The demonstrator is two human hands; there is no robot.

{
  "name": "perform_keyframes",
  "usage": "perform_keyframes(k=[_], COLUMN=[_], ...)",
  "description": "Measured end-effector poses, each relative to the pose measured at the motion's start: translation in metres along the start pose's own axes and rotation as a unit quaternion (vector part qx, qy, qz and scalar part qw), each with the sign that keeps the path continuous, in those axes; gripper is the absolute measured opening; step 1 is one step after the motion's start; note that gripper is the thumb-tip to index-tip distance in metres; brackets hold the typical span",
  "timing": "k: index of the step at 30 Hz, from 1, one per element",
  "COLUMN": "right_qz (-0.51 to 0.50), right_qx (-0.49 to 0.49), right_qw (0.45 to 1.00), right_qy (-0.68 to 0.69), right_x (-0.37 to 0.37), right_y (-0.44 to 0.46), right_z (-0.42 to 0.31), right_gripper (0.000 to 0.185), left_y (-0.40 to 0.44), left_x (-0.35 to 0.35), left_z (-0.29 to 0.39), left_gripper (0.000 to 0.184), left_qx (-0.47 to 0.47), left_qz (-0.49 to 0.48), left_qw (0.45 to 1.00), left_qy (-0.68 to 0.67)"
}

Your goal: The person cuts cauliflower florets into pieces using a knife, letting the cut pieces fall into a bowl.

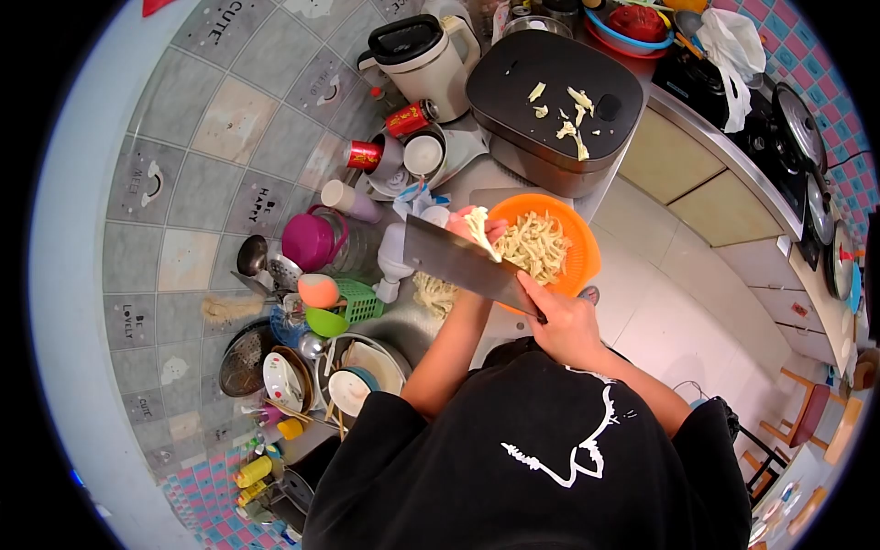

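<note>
The left forearm reaches forward from a black sleeve [362, 435], slanting to the right, with the left hand [458, 226] raised at the near-left edge of an orange bowl [587, 249]. The right arm comes in from the right side, bent inward, its hand lower and nearer the body.

The right hand [566, 321] is wrapped round the handle of a cleaver [458, 259], fingers closed, the thumb side toward the blade. The left hand bears a pale bundle of strips [479, 226] across its palm and fingers; since the blade covers part of that hand, I cannot tell how tightly the fingers press. The bundle sits at the far side of the blade, above the bowl's left part.

The cleaver's blade is broad, flat, rectangular grey metal, slanting from far left to near right. The bowl looks like smooth plastic, round, with a wide rim; inside lies a tangled heap of thin, cream-coloured strips [536, 246]. More pale strands [434, 293] lie to the left of the left forearm. Farther off stands a dark, rounded-corner appliance [541, 69] with a flat matte top, on which ragged pale scraps [573, 124] are scattered.
</note>
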State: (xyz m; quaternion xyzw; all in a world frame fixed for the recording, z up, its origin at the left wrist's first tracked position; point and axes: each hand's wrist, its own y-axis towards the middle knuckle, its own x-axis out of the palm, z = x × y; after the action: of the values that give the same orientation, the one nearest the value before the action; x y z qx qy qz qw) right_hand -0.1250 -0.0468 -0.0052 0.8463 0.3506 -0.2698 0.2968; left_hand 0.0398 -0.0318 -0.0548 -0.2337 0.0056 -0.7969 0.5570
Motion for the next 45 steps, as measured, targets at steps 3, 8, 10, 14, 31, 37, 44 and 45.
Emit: perform_keyframes(k=[3, 8, 10, 14, 31, 37, 44, 45], right_qz=[-0.029, -0.031, -0.027, -0.017, 0.001, -0.009, -0.044, -0.051], right_qx=[0.024, 0.019, 0.02, 0.014, 0.012, 0.018, 0.057, 0.064], right_qw=[0.999, 0.998, 0.998, 1.0, 1.0, 0.999, 0.997, 0.996], right_qy=[0.023, 0.042, 0.045, 0.017, 0.022, 0.025, 0.025, 0.018], right_x=[-0.001, -0.003, -0.002, 0.005, 0.013, 0.016, 0.013, 0.013], right_y=[0.003, 0.001, 0.0, 0.003, 0.008, 0.006, 0.001, 0.001], right_z=[0.002, 0.006, 0.006, 0.008, 0.01, 0.013, 0.013, 0.013], right_gripper=[0.048, 0.051, 0.051, 0.049, 0.048, 0.048, 0.046, 0.046], left_y=[-0.009, -0.015, -0.019, -0.024, -0.026, -0.027, -0.026, -0.025], left_x=[0.0, -0.001, -0.002, -0.006, -0.008, -0.009, -0.023, -0.025], left_z=[-0.008, -0.003, -0.006, -0.017, -0.017, -0.018, -0.029, -0.031], left_gripper=[0.047, 0.047, 0.047, 0.046, 0.034, 0.031, 0.03, 0.031], left_qx=[-0.027, -0.04, -0.047, -0.035, -0.022, -0.068, -0.067, -0.065], left_qz=[-0.019, -0.053, -0.076, -0.079, -0.039, 0.004, 0.013, 0.0], left_qw=[0.998, 0.996, 0.993, 0.993, 0.999, 0.996, 0.997, 0.998], left_qy=[-0.062, -0.068, -0.073, -0.084, -0.03, -0.06, -0.025, -0.018])
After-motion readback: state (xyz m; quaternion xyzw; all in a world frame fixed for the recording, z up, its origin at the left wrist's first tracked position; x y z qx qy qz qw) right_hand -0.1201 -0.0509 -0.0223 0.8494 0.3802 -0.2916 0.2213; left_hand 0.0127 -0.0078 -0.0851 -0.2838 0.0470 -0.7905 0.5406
